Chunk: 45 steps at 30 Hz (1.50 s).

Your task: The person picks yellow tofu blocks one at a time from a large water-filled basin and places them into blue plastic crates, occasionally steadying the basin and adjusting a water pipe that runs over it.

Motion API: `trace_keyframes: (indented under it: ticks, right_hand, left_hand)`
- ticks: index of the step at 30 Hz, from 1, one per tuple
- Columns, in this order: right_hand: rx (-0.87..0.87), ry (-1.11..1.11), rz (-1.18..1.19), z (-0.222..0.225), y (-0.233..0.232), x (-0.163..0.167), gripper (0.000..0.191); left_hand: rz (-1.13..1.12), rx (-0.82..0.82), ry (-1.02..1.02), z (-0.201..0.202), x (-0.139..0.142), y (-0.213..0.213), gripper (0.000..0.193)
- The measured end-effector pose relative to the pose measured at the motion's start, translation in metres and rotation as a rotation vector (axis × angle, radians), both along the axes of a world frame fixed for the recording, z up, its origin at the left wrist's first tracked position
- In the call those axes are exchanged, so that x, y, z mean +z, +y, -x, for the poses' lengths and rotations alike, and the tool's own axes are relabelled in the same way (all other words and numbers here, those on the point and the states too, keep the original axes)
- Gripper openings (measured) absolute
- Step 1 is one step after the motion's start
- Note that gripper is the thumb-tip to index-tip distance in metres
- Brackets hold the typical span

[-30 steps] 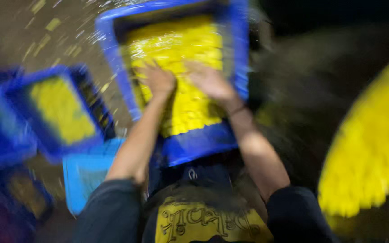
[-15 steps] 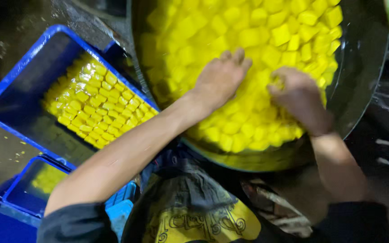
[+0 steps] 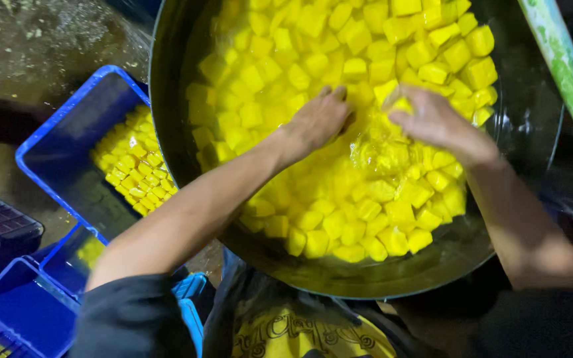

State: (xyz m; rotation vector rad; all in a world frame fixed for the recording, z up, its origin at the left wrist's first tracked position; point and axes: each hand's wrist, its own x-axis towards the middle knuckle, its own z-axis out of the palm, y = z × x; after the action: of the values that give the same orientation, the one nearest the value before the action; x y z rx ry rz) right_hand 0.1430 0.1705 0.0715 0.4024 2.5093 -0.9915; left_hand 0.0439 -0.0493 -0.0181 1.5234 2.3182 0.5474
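Both hands are down in a big round dark metal basin (image 3: 187, 40) packed with bright yellow cubes (image 3: 339, 219) sitting in yellow liquid. The left hand (image 3: 319, 119) lies palm-down on the cubes near the middle of the basin, its fingers (image 3: 336, 99) close together and dipping between the pieces; I cannot tell whether anything is caught in them. The right hand (image 3: 432, 119) hovers just beside it, fingers curled inward and bunched around a small clump of cubes at the liquid's surface, which is rippling right between the two hands. The two hands are near each other but not touching.

To the left of the basin, tucked partly under its rim, stands a blue plastic crate (image 3: 67, 132) with neat rows of smaller yellow cubes (image 3: 130, 169) lying in its right half. More blue crates (image 3: 28, 308) sit at the lower left, one of them with a little yellow showing inside. A green pole (image 3: 568, 73) slants down along the right edge. The floor (image 3: 48, 40) beyond looks wet and speckled.
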Motion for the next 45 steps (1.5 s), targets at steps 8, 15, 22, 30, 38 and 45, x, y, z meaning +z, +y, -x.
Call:
trace_keyframes:
  ticks: [8,15,22,30,38,45]
  right_hand:
    - [0.391,0.600,-0.516,0.129,0.002,-0.048,0.026]
    - [0.417,0.583,-0.292,0.150,0.010,-0.061,0.038]
    - [-0.079,0.306,0.475,0.090,0.020,-0.001,0.048]
    - [-0.126,0.330,0.323,0.084,-0.048,0.019,0.038]
    - [0.405,0.802,-0.176,0.107,-0.082,0.022,0.055]
    - [0.174,0.439,-0.003,0.179,-0.133,-0.022,0.035]
  left_hand:
    - [-0.111,0.027,0.654,0.012,-0.053,0.053,0.032]
    - [0.137,0.099,0.009,0.013,-0.048,0.023,0.045]
    - [-0.654,0.471,-0.932,0.060,-0.017,-0.009,0.050]
    - [-1.471,0.739,-1.916,0.038,-0.021,0.059,0.040]
    - [-1.853,0.975,-1.902,0.035,0.003,0.070,0.036]
    - [-2.147,0.778,-1.762,0.095,0.060,-0.043,0.029]
